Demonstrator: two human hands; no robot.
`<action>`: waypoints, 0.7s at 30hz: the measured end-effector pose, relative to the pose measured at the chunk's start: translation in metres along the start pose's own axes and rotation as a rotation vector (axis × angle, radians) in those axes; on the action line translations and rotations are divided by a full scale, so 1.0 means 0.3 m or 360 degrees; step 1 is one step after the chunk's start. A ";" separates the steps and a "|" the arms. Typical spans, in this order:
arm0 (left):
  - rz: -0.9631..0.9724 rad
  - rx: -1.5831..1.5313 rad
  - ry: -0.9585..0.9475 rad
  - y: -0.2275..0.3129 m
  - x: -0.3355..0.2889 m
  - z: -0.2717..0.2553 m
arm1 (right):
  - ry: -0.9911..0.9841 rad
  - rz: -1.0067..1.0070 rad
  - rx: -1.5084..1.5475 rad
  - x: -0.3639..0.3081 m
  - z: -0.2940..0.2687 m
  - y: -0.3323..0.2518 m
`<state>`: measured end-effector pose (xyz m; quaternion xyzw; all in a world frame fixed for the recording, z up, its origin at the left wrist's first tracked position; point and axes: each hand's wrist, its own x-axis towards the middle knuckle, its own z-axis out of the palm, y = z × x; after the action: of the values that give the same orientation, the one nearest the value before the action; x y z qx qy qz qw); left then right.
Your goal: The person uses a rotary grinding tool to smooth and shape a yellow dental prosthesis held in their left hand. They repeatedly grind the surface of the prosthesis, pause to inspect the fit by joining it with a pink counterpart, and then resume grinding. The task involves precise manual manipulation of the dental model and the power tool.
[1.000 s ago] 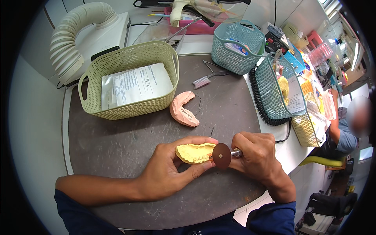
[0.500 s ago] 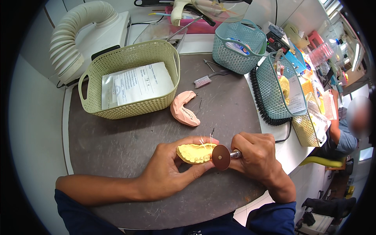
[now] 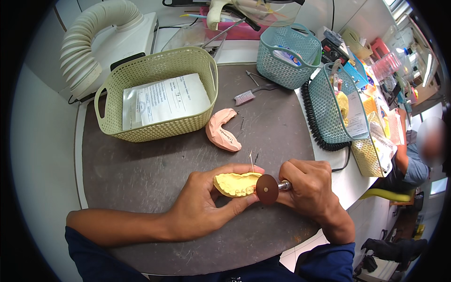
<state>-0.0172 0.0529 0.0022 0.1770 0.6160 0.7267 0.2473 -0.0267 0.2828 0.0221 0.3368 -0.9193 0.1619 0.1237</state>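
My left hand is closed round a yellow plaster dental cast, with its row of teeth facing me. My right hand grips a rotary handpiece by its metal nose. On the handpiece sits a reddish-brown cutting disc, flat face toward me, at the cast's right end. Whether the disc touches the cast cannot be made out. A thin pale streak rises behind that end. Farther back lies a pink horseshoe-shaped dental cast base with handwriting on it.
A green basket holding papers stands at the back left, beside a white ribbed hose. Behind the pink base lies a brush. Two blue baskets and a black coiled cord line the right side. Another person sits far right.
Both hands, with the cast and handpiece, stay nearly in place. Several pale streaks above the cast have dwindled to about one. The whole view has shifted very slightly.
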 end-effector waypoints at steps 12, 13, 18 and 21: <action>0.0006 0.0017 -0.0018 0.007 0.000 -0.002 | -0.0007 0.0015 0.0003 -0.004 0.004 0.000; 0.0007 0.0020 -0.0017 0.007 -0.001 -0.003 | -0.0005 0.0012 0.0005 -0.004 0.005 0.000; 0.0021 0.0066 -0.0024 0.006 0.002 -0.004 | -0.0007 0.0011 0.0001 -0.004 0.001 0.001; 0.0014 0.0007 0.0004 -0.005 0.000 -0.001 | -0.0013 0.0011 0.0007 -0.003 0.003 0.001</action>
<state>-0.0171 0.0527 0.0005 0.1793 0.6171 0.7267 0.2429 -0.0263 0.2833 0.0210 0.3347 -0.9205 0.1631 0.1186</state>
